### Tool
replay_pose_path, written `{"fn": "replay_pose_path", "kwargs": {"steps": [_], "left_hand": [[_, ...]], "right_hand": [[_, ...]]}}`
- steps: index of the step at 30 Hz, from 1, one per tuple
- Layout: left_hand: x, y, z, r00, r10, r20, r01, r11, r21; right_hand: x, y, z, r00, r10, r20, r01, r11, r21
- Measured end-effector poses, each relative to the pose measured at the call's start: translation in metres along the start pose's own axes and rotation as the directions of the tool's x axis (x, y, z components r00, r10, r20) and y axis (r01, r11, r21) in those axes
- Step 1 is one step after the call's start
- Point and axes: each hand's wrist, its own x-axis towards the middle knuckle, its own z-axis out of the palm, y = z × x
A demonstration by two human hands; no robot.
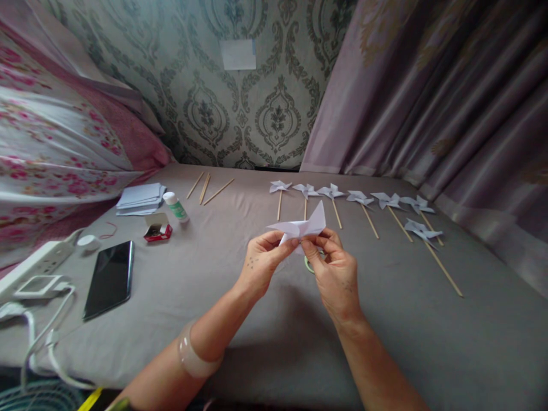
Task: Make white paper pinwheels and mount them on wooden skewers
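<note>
"Left hand and right hand are doing what?"
"Both are pinching one folded white paper above the grey cloth."
"How many stick-mounted pinwheels are lying around?"
"Seven, behind and to the right."

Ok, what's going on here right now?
A person's left hand and right hand are pinching a folded white paper with pointed blades between them, above the gray cloth. No stick can be seen on it. Beyond the hands and to the right lie seven white pinwheels on sticks. To the left are loose sticks, a stack of paper, a white-capped bottle and an open red box.
</note>
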Motion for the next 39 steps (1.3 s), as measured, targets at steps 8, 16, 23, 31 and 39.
{"fn": "replay_pose_path", "kwargs": {"steps": [8, 16, 23, 31, 39], "left_hand": [[0.001, -0.003, 0.003, 0.999, 0.031, -0.016, -0.032, 0.999, -0.014], [0.000, -0.005, 0.008, 0.997, 0.036, -0.066, -0.037, 0.999, -0.016], [0.000, -0.007, 0.007, 0.997, 0.043, -0.067, -0.048, 0.997, -0.063], [0.000, -0.008, 0.002, 0.999, 0.044, 0.005, -0.043, 0.999, -0.029], [0.001, -0.008, -0.006, 0.998, 0.063, -0.010, -0.062, 0.998, 0.032]], "right_hand": [[-0.001, 0.004, 0.003, 1.000, -0.002, -0.010, 0.002, 1.000, 0.016], [-0.003, 0.003, 0.008, 0.996, -0.035, -0.079, 0.033, 0.999, -0.029], [-0.003, 0.004, 0.009, 0.992, -0.089, -0.093, 0.083, 0.994, -0.072], [-0.003, 0.004, 0.008, 0.998, -0.011, -0.065, 0.010, 1.000, -0.016], [-0.004, 0.004, 0.008, 0.998, 0.048, -0.047, -0.047, 0.999, 0.012]]}}
